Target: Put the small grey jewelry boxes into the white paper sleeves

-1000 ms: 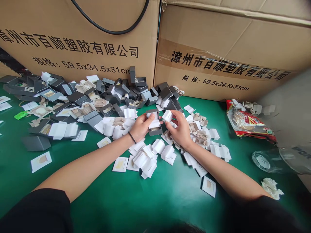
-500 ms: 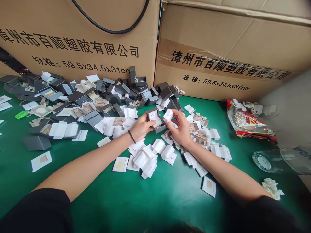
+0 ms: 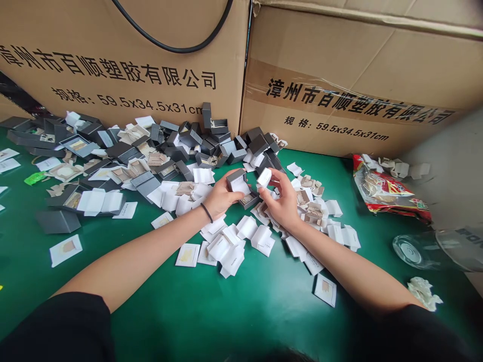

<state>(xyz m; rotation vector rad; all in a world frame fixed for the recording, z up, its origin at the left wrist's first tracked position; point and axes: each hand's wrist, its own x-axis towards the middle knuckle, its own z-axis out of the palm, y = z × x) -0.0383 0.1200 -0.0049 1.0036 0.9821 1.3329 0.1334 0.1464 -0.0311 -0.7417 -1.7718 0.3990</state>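
Note:
My left hand (image 3: 223, 197) is closed round a small dark grey jewellery box (image 3: 237, 179), its lid partly raised and a white lining showing inside. To the right of it, my right hand (image 3: 282, 200) pinches a folded white paper insert (image 3: 264, 177) between thumb and fingers. The box and the insert are close but apart. Below and between the hands lie loose white inserts (image 3: 231, 250) with printed lettering. More white and brown card pieces (image 3: 315, 213) are heaped beside and beneath my right wrist.
Several dark boxes (image 3: 123, 152), some open, are piled at the back left. Two large cartons (image 3: 124, 30) stand behind. On the right are a red snack bag (image 3: 381, 187), a clear plastic container (image 3: 409, 251) and crumpled tissue (image 3: 424, 292). Everything stands on a green table (image 3: 241, 322).
The box's lid has tipped forward in my left hand, so less of its white lid lining shows. My right hand has tilted the white insert and moved it slightly right.

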